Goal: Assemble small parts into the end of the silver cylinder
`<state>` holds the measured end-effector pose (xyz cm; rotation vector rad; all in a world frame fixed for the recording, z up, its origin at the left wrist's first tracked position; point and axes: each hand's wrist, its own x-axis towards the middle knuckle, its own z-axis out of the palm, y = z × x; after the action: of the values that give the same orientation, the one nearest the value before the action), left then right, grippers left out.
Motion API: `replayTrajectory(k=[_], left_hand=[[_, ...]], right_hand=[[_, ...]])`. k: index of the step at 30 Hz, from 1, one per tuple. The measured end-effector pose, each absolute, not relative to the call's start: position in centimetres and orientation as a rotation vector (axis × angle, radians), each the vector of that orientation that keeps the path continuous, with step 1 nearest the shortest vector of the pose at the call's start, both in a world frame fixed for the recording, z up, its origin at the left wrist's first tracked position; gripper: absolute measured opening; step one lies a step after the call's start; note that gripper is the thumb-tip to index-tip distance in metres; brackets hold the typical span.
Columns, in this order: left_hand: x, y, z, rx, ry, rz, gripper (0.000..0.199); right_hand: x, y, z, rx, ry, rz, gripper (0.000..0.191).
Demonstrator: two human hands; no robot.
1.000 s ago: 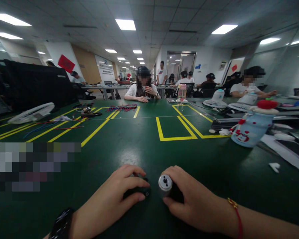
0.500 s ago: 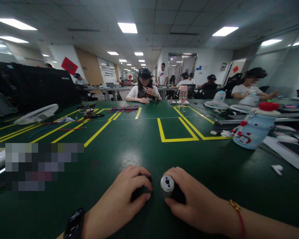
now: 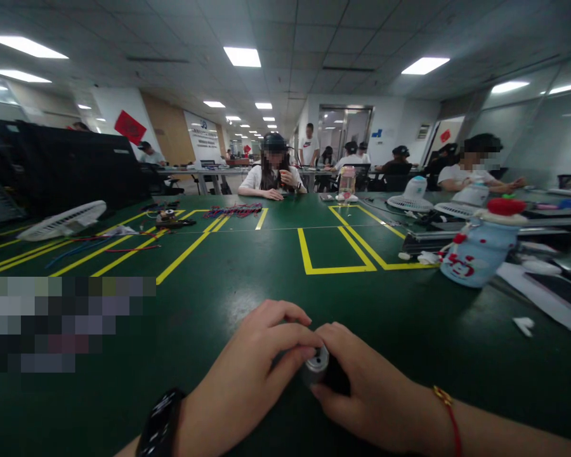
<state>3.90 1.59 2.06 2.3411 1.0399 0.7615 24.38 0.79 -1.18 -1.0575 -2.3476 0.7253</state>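
Observation:
A short silvery metal cylinder [image 3: 315, 369] stands upright on the green table, with small dark holes in its top face. My right hand [image 3: 361, 374] grips it from the right, thumb in front and fingers behind. My left hand [image 3: 266, 355], with a black watch at the wrist, reaches over from the left. Its thumb and index finger are pinched together at the cylinder's top. Whatever lies between those fingertips is too small to make out, and they hide part of the top face.
Yellow tape [image 3: 340, 270] marks the green table [image 3: 209, 374]. On the right are a light blue bottle [image 3: 480, 251], white earbuds [image 3: 523, 326] and white fans [image 3: 412, 195]. Wires [image 3: 235, 209] and a small device [image 3: 171, 219] lie at the left. A person [image 3: 273, 171] sits opposite.
My left hand has moved right and its fingertips have closed over the cylinder's top. My right hand keeps its hold on the cylinder. The view has shifted slightly.

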Motion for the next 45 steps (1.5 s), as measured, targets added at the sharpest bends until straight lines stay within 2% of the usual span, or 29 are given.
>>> replayTrajectory(k=[9,16,24,29,40,45], left_hand=[[3.3,1.9,1.2,1.927,0.900,0.772,0.027],[3.8,1.8,1.1,1.948,0.868,0.824,0.026],[4.3,1.8,1.4,1.944,0.955,0.871,0.009],[3.2,2.3,1.5,1.895,0.954,0.941,0.010],[-0.3,3.1,-2.1,2.182,1.172,0.596,0.015],[-0.4,3.0,-2.1,2.302,1.179,0.537,0.019]], right_hand=[[24.3,0.9,-1.3,-1.061,-2.324,0.724,0.029],[24.3,0.9,-1.3,-1.060,-2.327,0.726,0.029],[24.3,0.9,-1.3,-1.054,-2.316,0.711,0.024],[24.4,0.8,-1.1,-1.046,-2.308,0.745,0.028],[24.4,0.8,-1.1,-1.072,-2.307,0.748,0.031],[24.4,0.8,-1.0,-1.082,-2.310,0.755,0.031]])
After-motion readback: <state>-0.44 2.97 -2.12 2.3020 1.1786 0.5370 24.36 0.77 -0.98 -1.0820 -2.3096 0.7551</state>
